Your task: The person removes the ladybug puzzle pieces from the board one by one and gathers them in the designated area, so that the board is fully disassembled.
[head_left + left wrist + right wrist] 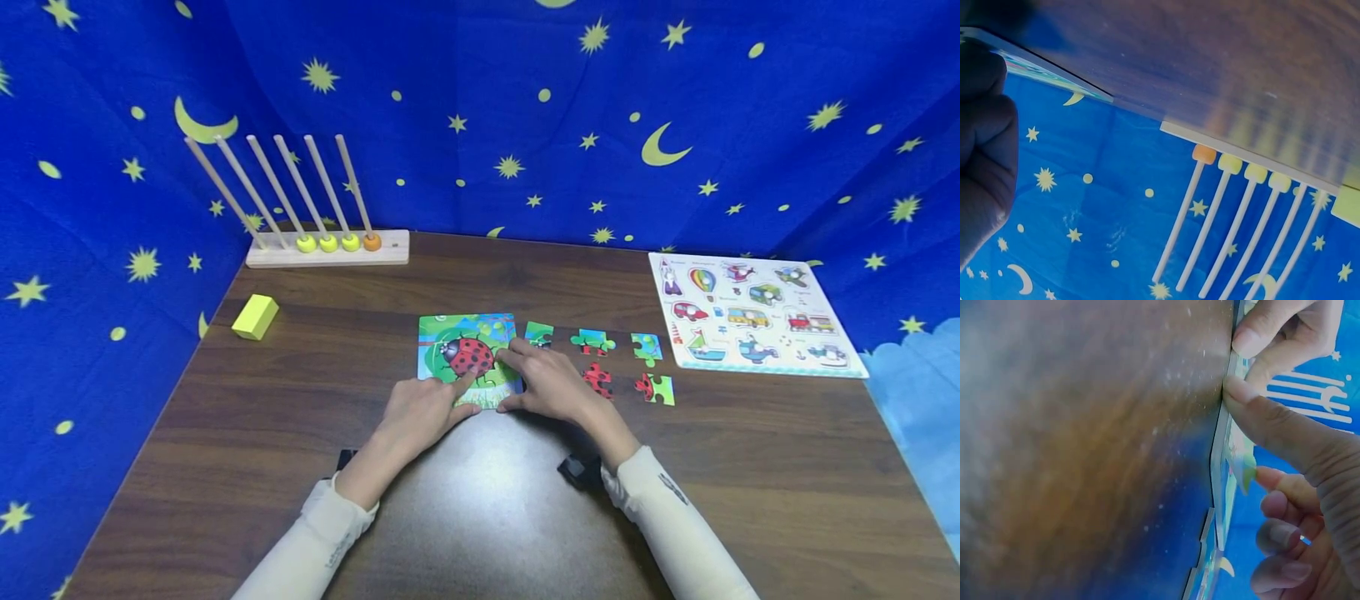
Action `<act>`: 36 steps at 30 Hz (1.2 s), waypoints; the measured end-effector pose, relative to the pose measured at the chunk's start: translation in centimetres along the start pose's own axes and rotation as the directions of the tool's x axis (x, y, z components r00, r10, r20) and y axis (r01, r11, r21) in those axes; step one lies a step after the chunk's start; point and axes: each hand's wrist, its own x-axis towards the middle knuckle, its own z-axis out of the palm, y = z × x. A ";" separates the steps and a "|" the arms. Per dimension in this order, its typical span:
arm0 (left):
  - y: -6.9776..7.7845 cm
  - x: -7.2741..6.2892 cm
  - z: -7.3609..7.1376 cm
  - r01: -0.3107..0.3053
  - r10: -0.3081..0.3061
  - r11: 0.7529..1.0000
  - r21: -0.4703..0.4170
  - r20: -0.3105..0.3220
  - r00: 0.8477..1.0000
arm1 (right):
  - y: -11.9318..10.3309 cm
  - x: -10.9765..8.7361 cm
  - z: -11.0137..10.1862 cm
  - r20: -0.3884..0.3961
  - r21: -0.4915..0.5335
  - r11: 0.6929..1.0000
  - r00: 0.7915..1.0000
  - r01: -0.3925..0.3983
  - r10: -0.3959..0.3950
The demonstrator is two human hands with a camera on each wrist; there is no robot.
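A ladybug jigsaw puzzle [435,333] lies joined on the table between both hands. My left hand [422,410] rests on it: the index finger presses the ladybug and the thumb touches the near edge. At the puzzle's right side, my right hand [551,383] pinches a green-edged puzzle piece [1249,472] between thumb and index finger. That piece stands slightly tilted in the right wrist view, and its picture is mostly hidden. Only the curled side of the left hand [985,144] shows in the left wrist view.
Several loose puzzle pieces [592,341] lie right of the puzzle. A vehicle peg board [757,360] is at the right. At the back left stands a wooden rack [330,259] with upright rods and beads. A yellow block [256,317] lies in front of it.
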 end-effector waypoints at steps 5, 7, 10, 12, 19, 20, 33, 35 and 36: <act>0.0 0.0 -0.1 0.000 0.000 1.000 -0.005 -0.006 1.000 | 0.0 -0.1 0.1 0.015 0.028 0.999 0.999 -0.029 0.029; 0.0 0.0 -0.1 -0.001 0.001 1.000 -0.010 0.004 1.000 | 0.1 -0.1 0.1 0.038 0.053 0.997 0.998 -0.056 0.054; 0.1 0.0 -0.1 -0.005 0.005 1.000 -0.008 0.013 1.000 | 0.2 -0.1 0.1 0.063 0.081 0.993 0.995 -0.088 0.083; 0.1 0.0 -0.1 -0.004 0.004 1.000 -0.005 0.013 1.000 | 0.3 0.0 0.1 0.066 0.090 0.992 0.994 -0.093 0.087; -0.1 -0.2 0.1 -0.001 0.001 1.000 -0.005 -0.007 1.000 | 0.5 0.1 0.2 0.072 0.130 0.988 0.994 -0.087 0.078; -0.1 -0.2 0.1 -0.001 0.001 1.000 -0.005 -0.012 1.000 | 0.5 0.1 0.2 0.074 0.132 0.987 0.994 -0.088 0.078; -0.1 -0.3 0.1 -0.009 0.009 1.000 -0.010 -0.029 1.000 | 0.6 0.5 0.0 0.051 0.039 0.999 0.999 -0.005 0.003; -0.1 -0.3 0.2 -0.010 0.010 1.000 -0.012 -0.029 1.000 | 0.6 0.5 0.0 0.054 0.037 0.999 0.999 -0.005 0.003; -0.1 -0.3 0.2 -0.012 0.011 1.000 -0.013 -0.029 1.000 | 0.5 0.5 0.0 0.058 0.037 0.999 0.998 -0.007 0.005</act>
